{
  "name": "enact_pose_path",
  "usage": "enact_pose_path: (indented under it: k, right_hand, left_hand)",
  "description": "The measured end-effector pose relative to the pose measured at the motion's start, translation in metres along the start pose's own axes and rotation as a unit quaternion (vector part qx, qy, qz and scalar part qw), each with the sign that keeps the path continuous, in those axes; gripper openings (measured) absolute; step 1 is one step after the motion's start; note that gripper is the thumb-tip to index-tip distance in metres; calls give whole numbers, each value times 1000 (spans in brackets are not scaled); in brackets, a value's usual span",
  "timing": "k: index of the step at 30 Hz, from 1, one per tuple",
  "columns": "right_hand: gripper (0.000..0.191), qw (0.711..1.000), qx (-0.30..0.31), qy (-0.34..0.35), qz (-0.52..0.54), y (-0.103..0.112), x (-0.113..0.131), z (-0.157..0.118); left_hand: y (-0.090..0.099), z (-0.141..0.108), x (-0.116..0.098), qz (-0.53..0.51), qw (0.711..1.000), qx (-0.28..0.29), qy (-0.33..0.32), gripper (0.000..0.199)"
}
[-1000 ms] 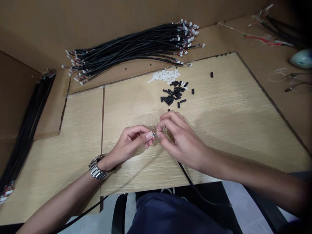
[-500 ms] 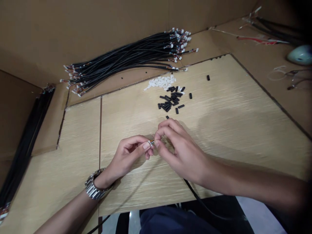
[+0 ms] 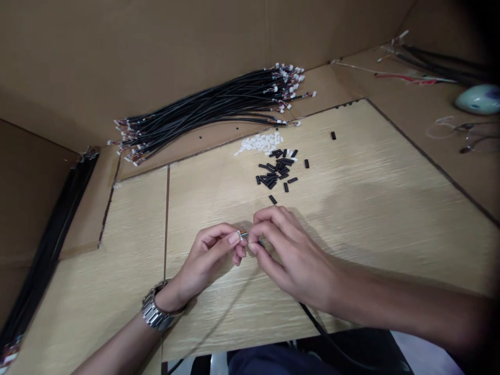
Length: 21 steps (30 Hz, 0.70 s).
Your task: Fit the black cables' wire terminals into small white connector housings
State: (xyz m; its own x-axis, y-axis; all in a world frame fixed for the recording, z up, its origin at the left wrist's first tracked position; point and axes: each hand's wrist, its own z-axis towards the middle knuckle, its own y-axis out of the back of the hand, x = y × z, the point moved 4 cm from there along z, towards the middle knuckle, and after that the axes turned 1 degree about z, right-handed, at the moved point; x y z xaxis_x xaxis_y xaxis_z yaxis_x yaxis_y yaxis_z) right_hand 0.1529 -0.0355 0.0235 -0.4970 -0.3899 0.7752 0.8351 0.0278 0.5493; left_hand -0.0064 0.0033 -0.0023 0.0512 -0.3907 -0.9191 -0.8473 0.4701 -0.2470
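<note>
Between thumb and fingers, my left hand [image 3: 214,247] pinches a small white connector [image 3: 239,236]. Thin coloured wires [image 3: 244,234] run from that connector toward my right hand [image 3: 287,250]. My right thumb and index finger are pinched together on the wires; the exact grip point is hidden by the fingertips. From beneath my right wrist a black cable [image 3: 316,324] hangs over the table's front edge. Just beyond my right fingers lies a single black plastic housing [image 3: 272,199].
Black housings [image 3: 273,174] and small white connector pieces [image 3: 260,143] are heaped on the wooden table [image 3: 219,192]. A bundle of finished-looking black cables [image 3: 207,104] lies along the cardboard wall. More cables [image 3: 50,234] stretch down the left side. A mouse-like pale object [image 3: 478,99] and glasses [image 3: 474,136] sit at right.
The whole scene has shifted slightly downward in view as the head tilts. Both hands keep their pinches on the connector and wires, with only small finger movement.
</note>
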Motion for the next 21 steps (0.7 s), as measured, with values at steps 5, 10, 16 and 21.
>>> enact_pose_path:
  k: [5, 10, 16, 21]
  right_hand:
    - [12, 999, 17, -1, 30, -5, -2, -2]
    - [13, 995, 67, -44, 67, -10, -5, -4]
    - [11, 988, 66, -72, 121, -4, -9, -1]
    - [11, 986, 74, -75, 131, -3, -9, 3]
  left_hand:
    - [1, 1, 0, -18, 1000, -2, -4, 15]
    - [5, -1, 4, 12, 1000, -3, -15, 15]
    - [6, -2, 3, 81, 996, -1, -24, 16]
    - [-3, -4, 0, 144, 988, 26, -40, 20]
